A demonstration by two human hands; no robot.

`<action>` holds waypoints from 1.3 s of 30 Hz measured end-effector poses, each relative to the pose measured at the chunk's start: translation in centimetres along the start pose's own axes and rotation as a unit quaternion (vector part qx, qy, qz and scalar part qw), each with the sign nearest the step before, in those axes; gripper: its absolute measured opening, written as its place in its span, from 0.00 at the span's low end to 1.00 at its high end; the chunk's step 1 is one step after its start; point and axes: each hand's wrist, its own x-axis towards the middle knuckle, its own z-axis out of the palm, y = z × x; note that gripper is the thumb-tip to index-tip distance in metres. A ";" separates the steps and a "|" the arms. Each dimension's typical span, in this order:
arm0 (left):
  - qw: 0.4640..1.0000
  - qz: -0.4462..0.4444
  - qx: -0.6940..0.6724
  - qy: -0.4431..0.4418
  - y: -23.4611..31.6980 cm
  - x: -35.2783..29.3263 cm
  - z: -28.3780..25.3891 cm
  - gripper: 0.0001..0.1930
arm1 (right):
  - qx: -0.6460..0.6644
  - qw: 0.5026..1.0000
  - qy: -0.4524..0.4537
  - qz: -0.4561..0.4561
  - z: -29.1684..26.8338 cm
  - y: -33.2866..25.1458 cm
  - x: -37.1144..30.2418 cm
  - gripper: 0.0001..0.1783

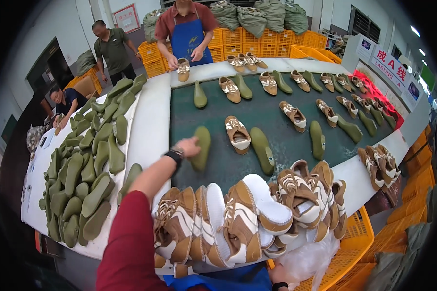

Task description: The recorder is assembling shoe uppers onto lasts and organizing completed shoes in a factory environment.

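Observation:
My left hand (186,147), with a black watch on its wrist, reaches over the dark green belt. Its fingers close on the edge of a green shoe last (202,148), which is slightly blurred. To the right of that last lie a brown and white shoe upper (237,134) and another green last (262,151). My right hand (278,274) is low at the bottom edge, beside a clear plastic bag (310,261); its fingers are mostly hidden. Several brown and white uppers (238,223) are stacked along the near edge of the table, some with white soles facing outward.
A big heap of green lasts (82,179) covers the white table at left. More uppers and lasts lie in rows along the belt (199,116). A co-worker in a blue apron (189,43) handles an upper (183,70) across it. Orange crates (359,242) stand at right.

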 end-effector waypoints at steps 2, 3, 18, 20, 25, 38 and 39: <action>0.998 0.013 0.019 -0.065 2.5 1.2 4.8 0.30 | -0.003 1.000 -0.013 0.004 0.0 0.1 0.1 0.19; 0.999 -0.028 -0.016 -0.041 4.3 1.0 5.2 0.33 | -0.012 1.000 -0.026 0.009 0.4 0.2 0.0 0.20; 0.987 0.149 -0.053 0.026 3.3 -12.1 -8.2 0.27 | 0.063 0.998 0.010 -0.025 0.2 0.0 0.2 0.15; 0.977 0.172 -0.118 0.032 3.3 -17.1 -9.7 0.26 | 0.052 0.998 -0.004 -0.035 -0.1 0.4 0.6 0.17; 0.983 0.159 -0.069 -0.052 1.6 -32.1 -6.5 0.25 | -0.004 0.990 -0.023 -0.137 -2.0 0.7 -0.5 0.38; 0.884 0.205 -0.229 0.353 2.9 -42.0 2.5 0.21 | 0.169 0.836 -0.094 -0.513 -21.0 -24.6 -16.3 0.14; 0.871 0.251 -0.186 0.379 3.5 -42.5 1.6 0.19 | 0.215 0.768 0.043 -0.602 -20.7 -26.2 -16.7 0.14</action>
